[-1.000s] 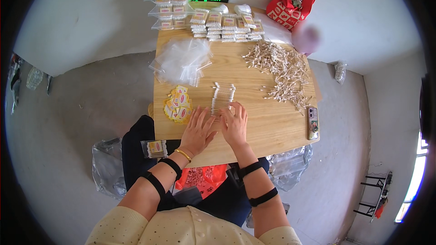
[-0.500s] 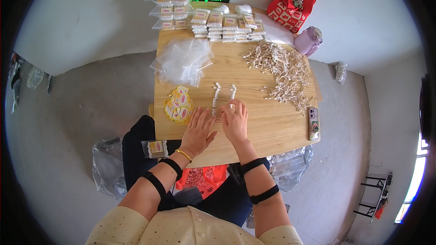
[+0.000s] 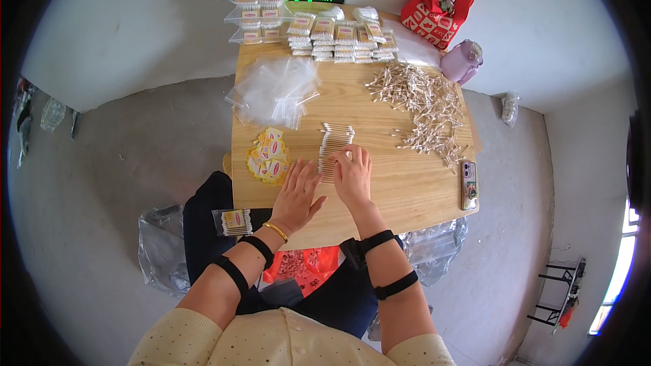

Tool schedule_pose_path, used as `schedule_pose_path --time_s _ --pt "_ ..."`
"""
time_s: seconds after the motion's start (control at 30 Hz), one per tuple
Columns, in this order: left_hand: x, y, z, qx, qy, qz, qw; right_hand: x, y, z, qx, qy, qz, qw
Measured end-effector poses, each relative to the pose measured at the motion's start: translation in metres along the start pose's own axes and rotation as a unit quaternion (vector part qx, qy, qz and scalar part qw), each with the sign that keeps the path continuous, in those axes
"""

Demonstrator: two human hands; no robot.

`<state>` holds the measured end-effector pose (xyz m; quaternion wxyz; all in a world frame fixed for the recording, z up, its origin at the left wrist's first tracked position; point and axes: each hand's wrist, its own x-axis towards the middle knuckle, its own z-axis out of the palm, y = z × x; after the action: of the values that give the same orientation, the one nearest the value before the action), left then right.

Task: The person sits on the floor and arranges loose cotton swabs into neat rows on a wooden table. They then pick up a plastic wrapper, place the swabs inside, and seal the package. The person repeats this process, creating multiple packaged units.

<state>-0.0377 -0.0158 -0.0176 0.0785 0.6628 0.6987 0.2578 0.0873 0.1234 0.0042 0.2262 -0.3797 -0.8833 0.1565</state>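
A row of cotton swabs point(image 3: 335, 137) lies side by side on the wooden table in front of me. My left hand point(image 3: 296, 196) rests flat and open, fingers stretched along the near left side of the row. Over the right side of the row, my right hand point(image 3: 352, 177) has its fingers bent, with thumb and index finger closed at the swabs. It hides part of the row's near end. Left of my left hand lies a pile of small yellow-and-white printed cards point(image 3: 271, 157). A heap of loose cotton swabs point(image 3: 427, 105) spreads across the right side.
Clear plastic bags point(image 3: 274, 91) lie at the left. Packed swab bundles point(image 3: 342, 37) are stacked at the back, by a rack of packs point(image 3: 259, 10). A red bag point(image 3: 434, 17), lilac jug point(image 3: 462, 61) and phone point(image 3: 469, 185) line the right. One swab pack point(image 3: 235, 222) is near my lap.
Both hands stay nearly in place around the swab row. My right wrist has shifted very slightly; the whole view has moved a little.
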Motion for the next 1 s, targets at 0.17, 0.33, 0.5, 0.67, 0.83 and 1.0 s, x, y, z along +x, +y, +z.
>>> schedule_pose_path --time_s 0.17,0.33,0.5,0.67,0.83,1.0 --pt "0.004 0.004 -0.001 0.044 -0.014 0.009 0.999 -0.010 0.001 -0.001 -0.007 -0.017 0.006 1.000" --pt "0.006 0.006 -0.003 0.079 -0.056 0.006 0.995 -0.024 -0.004 -0.010 0.031 -0.029 0.025 0.999" --pt "0.004 0.004 -0.003 0.072 -0.063 0.014 0.995 -0.056 -0.002 -0.023 0.114 -0.027 0.082 0.990" --pt "0.002 0.001 -0.008 0.087 -0.066 0.020 0.994 -0.087 -0.002 -0.017 -0.033 -0.093 0.028 0.995" --pt "-0.001 -0.003 -0.004 0.151 -0.073 0.000 0.986 -0.084 -0.006 -0.003 -0.053 -0.084 0.036 0.994" --pt "0.003 0.002 0.006 0.119 -0.065 -0.001 0.991 -0.080 -0.011 0.016 -0.097 -0.076 0.009 0.992"
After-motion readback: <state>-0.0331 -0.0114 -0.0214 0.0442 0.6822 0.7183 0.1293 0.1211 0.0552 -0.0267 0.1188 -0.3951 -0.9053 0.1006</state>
